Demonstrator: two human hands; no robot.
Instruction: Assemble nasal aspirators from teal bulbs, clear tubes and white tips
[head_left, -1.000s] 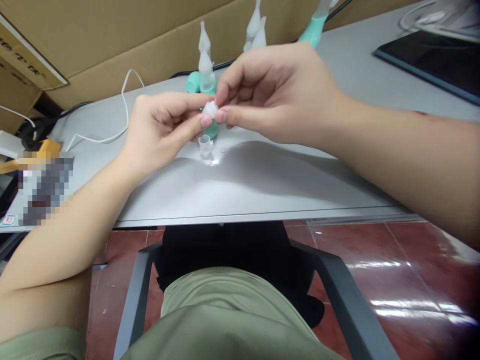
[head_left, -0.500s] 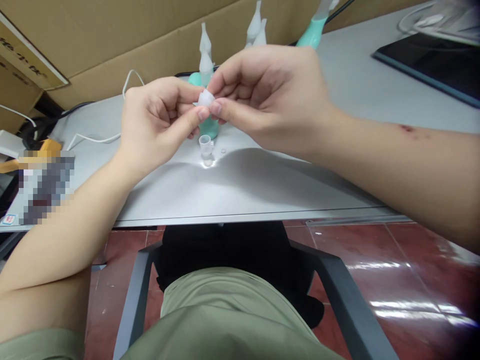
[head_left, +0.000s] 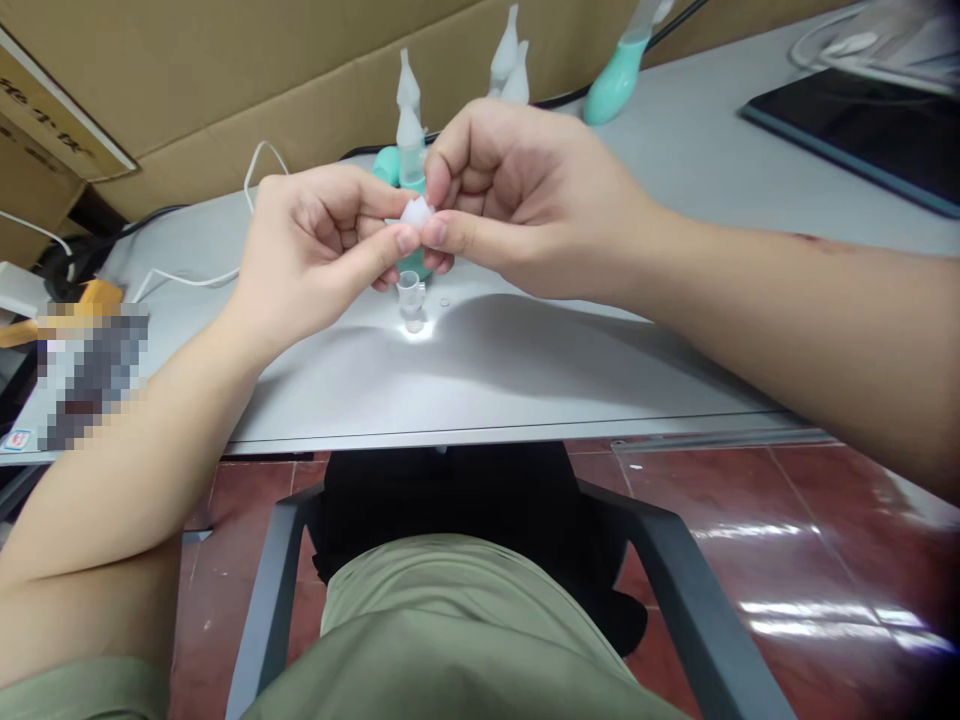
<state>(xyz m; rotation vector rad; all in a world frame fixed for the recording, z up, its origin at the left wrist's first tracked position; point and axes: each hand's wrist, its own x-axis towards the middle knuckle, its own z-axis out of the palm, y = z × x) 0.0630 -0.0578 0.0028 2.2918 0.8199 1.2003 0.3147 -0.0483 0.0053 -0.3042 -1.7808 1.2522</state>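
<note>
White, the small piece (head_left: 416,212) hangs above the desk (head_left: 337,405), pinched between thumb and fingers of both left hand (head_left: 319,245) and right hand (head_left: 536,215). Should either pinch slacken, it could slip and knock over the clear cup (head_left: 410,292) or scatter the tiny ring (head_left: 445,302) beside it.

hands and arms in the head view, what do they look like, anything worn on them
The left hand and right hand are bare: no gloves, rings or watch show. A short green sleeve shows on the left; none shows on the right. The right forearm has a small dark mark.
</note>
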